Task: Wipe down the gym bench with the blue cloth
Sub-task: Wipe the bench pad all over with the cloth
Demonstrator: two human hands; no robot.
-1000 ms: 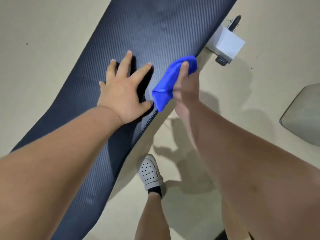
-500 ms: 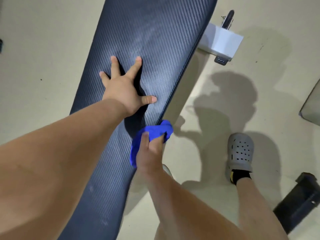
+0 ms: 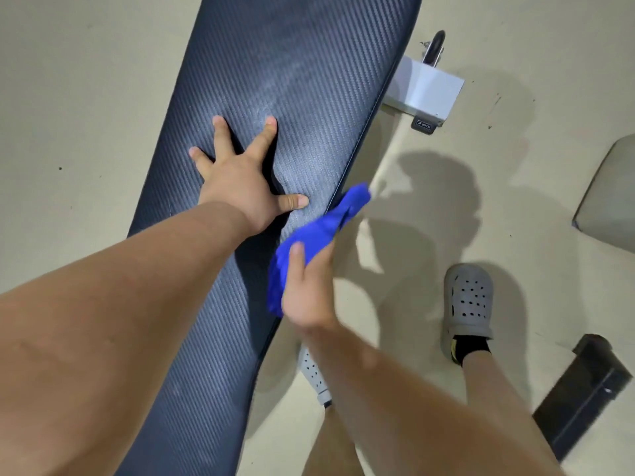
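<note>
The gym bench (image 3: pixel 302 73) is a long dark pad with a woven texture, running from bottom left to top centre. My left hand (image 3: pixel 240 187) lies flat on the pad with fingers spread. The blue cloth (image 3: pixel 319 231) is bunched against the bench's right side edge. My right hand (image 3: pixel 309 293) grips the cloth from below, thumb on top, fingers wrapped under it and hidden.
A white metal bench foot (image 3: pixel 426 91) with a black handle juts out at upper right. My grey clogs (image 3: pixel 469 300) stand on the beige floor right of the bench. A black block (image 3: pixel 584 393) lies at lower right, a grey pad (image 3: pixel 608 201) at the right edge.
My right hand slid the cloth along the bench's right edge toward me, then slightly back up the edge. The left hand stayed flat on the pad.
</note>
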